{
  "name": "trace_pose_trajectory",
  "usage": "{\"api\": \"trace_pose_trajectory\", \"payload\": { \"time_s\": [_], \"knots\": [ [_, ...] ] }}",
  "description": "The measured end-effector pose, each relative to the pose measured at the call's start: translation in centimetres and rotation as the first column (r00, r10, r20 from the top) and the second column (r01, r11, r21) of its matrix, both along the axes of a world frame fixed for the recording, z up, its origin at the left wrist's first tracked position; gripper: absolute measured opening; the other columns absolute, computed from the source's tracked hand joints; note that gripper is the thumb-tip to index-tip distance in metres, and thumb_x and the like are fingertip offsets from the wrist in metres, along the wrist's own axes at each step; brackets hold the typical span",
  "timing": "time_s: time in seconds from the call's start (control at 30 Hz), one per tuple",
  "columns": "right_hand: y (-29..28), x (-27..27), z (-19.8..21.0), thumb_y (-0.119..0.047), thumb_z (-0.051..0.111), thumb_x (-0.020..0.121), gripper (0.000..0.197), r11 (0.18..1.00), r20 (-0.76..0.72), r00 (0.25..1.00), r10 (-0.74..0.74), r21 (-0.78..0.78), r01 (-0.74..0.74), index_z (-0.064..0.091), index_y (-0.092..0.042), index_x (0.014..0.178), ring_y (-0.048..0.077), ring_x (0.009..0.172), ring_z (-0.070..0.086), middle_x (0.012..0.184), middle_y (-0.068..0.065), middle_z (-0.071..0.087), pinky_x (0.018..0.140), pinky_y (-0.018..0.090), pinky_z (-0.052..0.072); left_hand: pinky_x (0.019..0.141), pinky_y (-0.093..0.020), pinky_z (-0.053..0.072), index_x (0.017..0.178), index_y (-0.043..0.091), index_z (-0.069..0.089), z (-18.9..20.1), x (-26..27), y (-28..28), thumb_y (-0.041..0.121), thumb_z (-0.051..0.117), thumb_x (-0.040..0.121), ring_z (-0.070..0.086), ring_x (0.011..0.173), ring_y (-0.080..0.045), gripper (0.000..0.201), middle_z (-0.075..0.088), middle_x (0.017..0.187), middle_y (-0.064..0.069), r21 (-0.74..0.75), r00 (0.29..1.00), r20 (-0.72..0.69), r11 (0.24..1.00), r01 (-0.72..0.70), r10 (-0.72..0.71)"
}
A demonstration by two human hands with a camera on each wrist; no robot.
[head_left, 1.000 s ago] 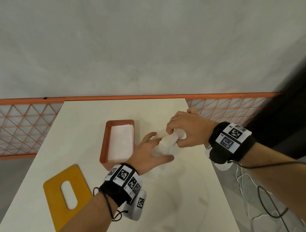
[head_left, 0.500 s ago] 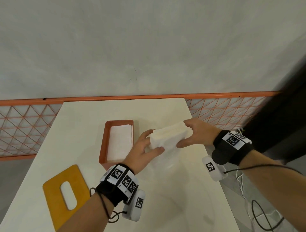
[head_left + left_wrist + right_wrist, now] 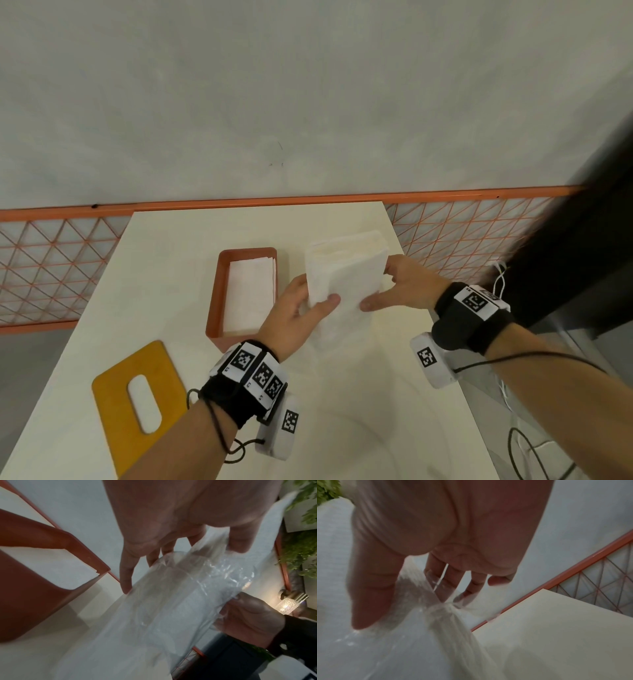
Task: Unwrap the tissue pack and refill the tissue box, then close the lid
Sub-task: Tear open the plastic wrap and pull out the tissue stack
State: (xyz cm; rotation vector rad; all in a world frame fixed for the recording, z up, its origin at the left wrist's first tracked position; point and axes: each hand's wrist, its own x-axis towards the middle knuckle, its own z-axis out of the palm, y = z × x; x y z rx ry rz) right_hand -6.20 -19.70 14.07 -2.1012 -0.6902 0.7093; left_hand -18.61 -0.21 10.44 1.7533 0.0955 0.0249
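Note:
A white tissue pack [image 3: 346,270] is held above the table, just right of the orange tissue box [image 3: 214,301]. My left hand [image 3: 317,293] grips its left lower edge, thumb on the front face. My right hand [image 3: 380,287] grips its right edge, thumb low on the front. Clear plastic wrapper [image 3: 342,330] hangs loose below the stack down to the table. The left wrist view shows that wrapper [image 3: 180,595] between my left fingers [image 3: 126,582] and the right hand [image 3: 248,616]. It looks bunched [image 3: 445,612] in the right wrist view. The box is open with a low layer of tissues [image 3: 251,294] inside.
The yellow lid [image 3: 113,404] with an oval slot lies flat at the table's near left. An orange mesh fence [image 3: 51,267] runs behind the white table [image 3: 171,246]. Cables [image 3: 534,445] hang off the table's right side.
One second ago my right fist clutched the crumpled pack over my left palm. The pack is now flattened and stood up, higher and farther back, with a hand on each side.

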Motion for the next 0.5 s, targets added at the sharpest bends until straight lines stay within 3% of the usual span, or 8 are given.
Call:
{"api": "trace_pose_trajectory", "payload": {
  "time_s": [0.1,0.2,0.33,0.4,0.5],
  "knots": [
    [0.1,0.0,-0.1,-0.018,0.085,0.071,0.041,0.998,-0.032,0.999,-0.032,0.051,0.034,0.072,-0.023,0.109,-0.002,0.099,0.061,0.116,-0.004,0.071,0.077,-0.001,0.039,0.113,-0.033,0.036,0.099,0.070,0.059,0.5,-0.4,0.1,0.061,0.052,0.083,0.051,0.129,-0.003,0.020,0.056,0.137,0.012,-0.137,0.999,-0.045,0.991,0.010,-0.016],
    [-0.1,0.1,-0.3,-0.012,0.084,0.071,0.037,0.982,-0.087,0.992,-0.087,0.159,0.100,0.074,-0.025,0.104,0.007,0.105,0.065,0.112,-0.004,0.073,0.092,0.018,0.047,0.115,-0.032,0.033,0.105,0.069,0.056,-0.1,-0.6,0.8,0.064,0.054,0.076,0.042,0.135,-0.002,0.029,0.044,0.147,0.012,-0.118,0.998,-0.043,0.992,0.042,-0.048],
    [-0.1,-0.3,-0.3,-0.004,0.076,0.079,0.041,0.976,-0.141,0.989,-0.048,0.203,0.076,0.064,-0.030,0.109,-0.011,0.094,0.064,0.109,-0.015,0.069,0.075,0.008,0.050,0.115,-0.040,0.037,0.127,0.051,0.050,-2.2,-0.4,1.2,0.055,0.080,0.062,0.038,0.136,-0.004,0.072,0.034,0.147,0.015,0.225,0.990,-0.088,0.966,0.127,-0.109],
    [0.1,-0.5,-0.4,-0.004,0.075,0.080,0.042,0.975,-0.145,0.989,-0.023,0.213,0.054,0.063,-0.030,0.111,-0.012,0.094,0.064,0.110,-0.016,0.068,0.075,0.007,0.050,0.113,-0.042,0.039,0.119,0.061,0.047,-2.5,-0.4,0.9,0.050,0.083,0.063,0.043,0.133,-0.008,0.068,0.039,0.144,0.013,0.279,0.996,-0.074,0.958,0.071,-0.052],
    [0.2,-0.7,-0.3,-0.003,0.076,0.078,0.045,0.970,-0.144,0.989,-0.030,0.236,0.064,0.062,-0.034,0.109,-0.011,0.094,0.064,0.107,-0.018,0.069,0.075,0.006,0.049,0.111,-0.041,0.042,0.103,0.079,0.045,-2.6,-0.2,0.7,0.040,0.081,0.071,0.050,0.127,-0.010,0.062,0.051,0.137,0.009,0.203,1.000,-0.029,0.979,0.006,0.000]
  ]
}}
